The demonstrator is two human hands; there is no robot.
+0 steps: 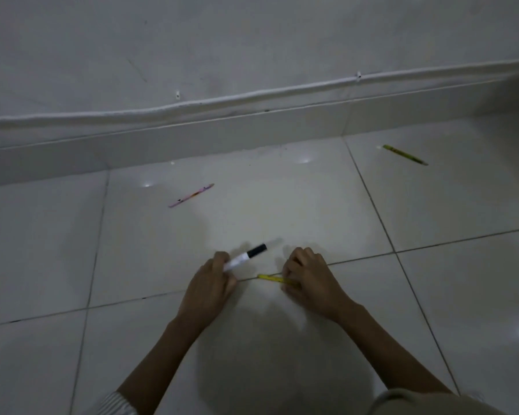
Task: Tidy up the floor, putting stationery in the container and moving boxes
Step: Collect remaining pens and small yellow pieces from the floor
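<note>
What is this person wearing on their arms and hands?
Nothing on the hands: the left hand and right hand are bare, with no gloves, and both forearms are uncovered. A pale striped sleeve ends near the left elbow. Rings cannot be told in the dim light.

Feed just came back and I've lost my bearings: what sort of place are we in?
Likely an indoor room, down at a wall: glossy white floor tiles, a skirting board with a cable clipped above it, and a pink pen and green pen lying loose.
</note>
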